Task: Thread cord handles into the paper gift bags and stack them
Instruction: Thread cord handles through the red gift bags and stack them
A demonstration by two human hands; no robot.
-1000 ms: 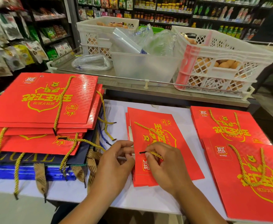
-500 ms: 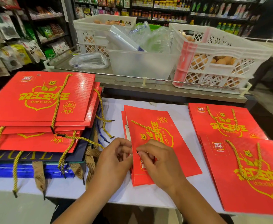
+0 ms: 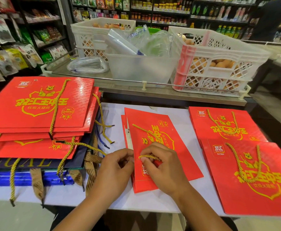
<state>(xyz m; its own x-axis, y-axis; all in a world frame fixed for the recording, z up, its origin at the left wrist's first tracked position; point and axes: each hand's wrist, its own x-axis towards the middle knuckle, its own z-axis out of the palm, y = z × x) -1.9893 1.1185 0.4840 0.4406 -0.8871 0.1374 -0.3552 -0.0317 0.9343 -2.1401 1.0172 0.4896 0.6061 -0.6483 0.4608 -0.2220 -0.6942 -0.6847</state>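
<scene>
Starting left of centre: left hand curls its fingers onto the left edge of the flat red paper gift bag, centre frame on the white desk. Right hand pinches the twisted gold cord, which runs up-left along the bag; bag's long axis runs top-to-bottom, mouth facing left.

On the white table a flat red gift bag lies between a tall pile of bags and two finished ones. The right hand pinches its gold cord; the left hand grips the bag's edge.
</scene>
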